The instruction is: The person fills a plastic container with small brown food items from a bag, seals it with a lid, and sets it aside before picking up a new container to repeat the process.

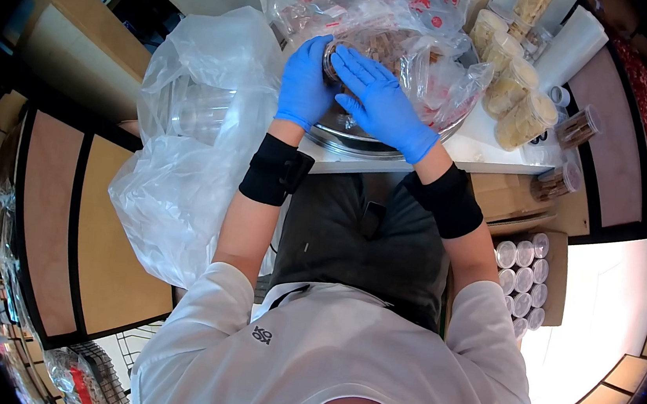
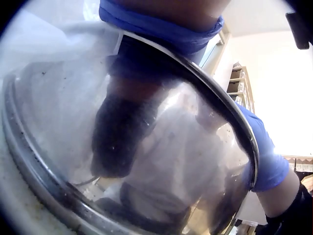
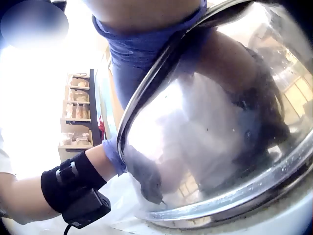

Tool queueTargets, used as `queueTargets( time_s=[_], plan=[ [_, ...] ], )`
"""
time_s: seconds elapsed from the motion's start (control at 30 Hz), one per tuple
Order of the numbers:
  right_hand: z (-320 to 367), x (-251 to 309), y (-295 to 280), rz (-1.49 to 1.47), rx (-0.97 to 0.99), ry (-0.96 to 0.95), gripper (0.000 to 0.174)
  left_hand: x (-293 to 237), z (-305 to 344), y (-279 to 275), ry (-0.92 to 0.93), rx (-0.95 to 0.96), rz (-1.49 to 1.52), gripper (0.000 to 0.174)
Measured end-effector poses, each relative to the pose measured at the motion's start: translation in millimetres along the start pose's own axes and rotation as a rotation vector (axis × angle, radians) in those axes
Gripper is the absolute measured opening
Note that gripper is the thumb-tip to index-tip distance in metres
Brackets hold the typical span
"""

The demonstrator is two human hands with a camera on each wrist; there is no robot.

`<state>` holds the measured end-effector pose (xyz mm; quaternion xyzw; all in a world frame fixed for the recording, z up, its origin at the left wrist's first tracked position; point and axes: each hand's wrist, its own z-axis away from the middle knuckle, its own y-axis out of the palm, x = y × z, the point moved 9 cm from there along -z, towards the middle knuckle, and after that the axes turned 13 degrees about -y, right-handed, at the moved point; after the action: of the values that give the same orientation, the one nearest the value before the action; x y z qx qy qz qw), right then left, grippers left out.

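Observation:
Both hands wear blue gloves and meet over a steel bowl (image 1: pixel 361 144) at the counter's front edge. My left hand (image 1: pixel 312 67) curls round a small clear jar (image 1: pixel 329 59) holding brown pieces. The right hand (image 1: pixel 364 80) lies flat across the jar's top with its fingers straight. Behind them a clear plastic bag (image 1: pixel 406 49) of brown pieces sits in the bowl. The left wrist view shows only the bowl's shiny outer wall (image 2: pixel 146 161) and the right hand's glove (image 2: pixel 266 156). The bowl wall (image 3: pixel 220 122) also fills the right wrist view, with the left hand's glove (image 3: pixel 115 152) beside it.
A large clear bag of empty plastic jars (image 1: pixel 197 126) hangs at the left of the counter. Filled lidded jars (image 1: pixel 519 104) and a white roll (image 1: pixel 572 47) stand at the right. A carton of lidded jars (image 1: pixel 524 278) sits low on the right.

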<state>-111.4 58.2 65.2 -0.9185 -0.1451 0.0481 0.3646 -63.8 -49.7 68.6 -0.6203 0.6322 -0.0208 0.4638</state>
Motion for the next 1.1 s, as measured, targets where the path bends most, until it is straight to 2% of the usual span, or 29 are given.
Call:
queueTargets(
  time_s=[0.1, 0.23, 0.3, 0.37, 0.43, 0.47, 0.53, 0.57, 0.63, 0.67, 0.73, 0.87, 0.93, 0.97, 1.03, 1.07, 1.1],
  plan=[
    [1, -3, 5, -0.076, -0.019, 0.005, 0.057, 2, 0, -1, -0.013, -0.013, -0.022, 0.069],
    [-2, 0, -18, -0.191, -0.097, 0.021, 0.054, 5, -2, -3, -0.085, -0.025, -0.009, 0.07],
    [15, -25, -54, -0.22, -0.401, 0.283, 0.042, 8, -2, -4, -0.071, -0.049, -0.009, 0.07],
    [37, -59, -89, -0.15, -0.601, 0.426, 0.027, 8, -1, -6, -0.064, -0.068, -0.004, 0.07],
    [59, -96, -104, -0.068, -0.621, 0.558, 0.022, 1, 0, -10, 0.002, -0.079, 0.103, 0.07],
    [70, -110, -111, -0.063, -0.621, 0.558, 0.022, 0, 1, -10, 0.003, -0.078, 0.107, 0.07],
    [88, -149, -77, 0.176, 0.071, 0.784, 0.026, -4, 2, -7, 0.027, -0.005, 0.159, 0.071],
    [91, -159, -71, 0.177, 0.071, 0.782, 0.026, -3, 2, -7, 0.027, -0.006, 0.161, 0.071],
    [104, -166, -10, 0.099, 0.664, 0.636, 0.035, -5, 3, -3, 0.061, 0.019, 0.155, 0.073],
    [110, -172, 2, 0.099, 0.663, 0.636, 0.035, -4, 3, -1, 0.061, 0.019, 0.154, 0.073],
    [80, -140, 19, -0.142, 0.445, 0.278, 0.045, -3, 4, -2, 0.065, -0.014, 0.155, 0.076],
    [61, -99, 2, -0.102, 0.441, 0.263, 0.052, 7, 6, -2, -0.019, -0.049, 0.11, 0.076],
    [50, -92, -9, -0.159, 0.317, 0.161, 0.056, 31, 4, -2, -0.218, -0.082, 0.184, 0.076],
    [54, -98, -4, -0.157, 0.317, 0.163, 0.056, 34, 4, -1, -0.217, -0.081, 0.185, 0.076],
    [63, -112, 11, 0.098, 0.287, -0.021, 0.058, 41, 3, -4, -0.236, -0.128, 0.219, 0.076],
    [73, -125, 21, 0.093, 0.288, -0.017, 0.058, 42, 4, -3, -0.239, -0.124, 0.217, 0.076],
    [87, -135, 41, 0.267, 0.481, -0.107, 0.058, 42, 5, -6, -0.246, -0.151, 0.202, 0.075]
  ],
)
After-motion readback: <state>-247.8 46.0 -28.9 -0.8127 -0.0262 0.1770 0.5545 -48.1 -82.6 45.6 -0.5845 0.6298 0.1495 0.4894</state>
